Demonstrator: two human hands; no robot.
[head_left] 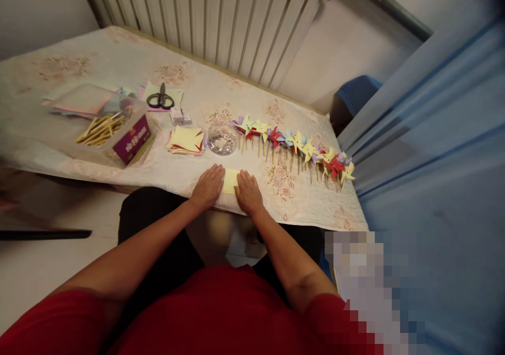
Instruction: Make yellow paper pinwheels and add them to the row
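Note:
A small yellow paper square (230,181) lies flat at the table's front edge, between my two hands. My left hand (209,185) rests palm down at its left side, fingers stretched out. On the other side, my right hand (248,191) lies flat with its fingertips touching the paper's right edge. Just beyond them stands a round clear dish (222,138) of small shiny metal pieces. Left of the dish is a stack of cut paper squares (186,140), yellow on top with red and pink beneath.
Finished paper pinwheels (298,144) on sticks lie in a long row at the right. A plastic box (132,137) of wooden sticks stands at the left. Scissors (161,100) rest on paper behind two small boxes (180,116). A radiator (205,23) borders the table's back.

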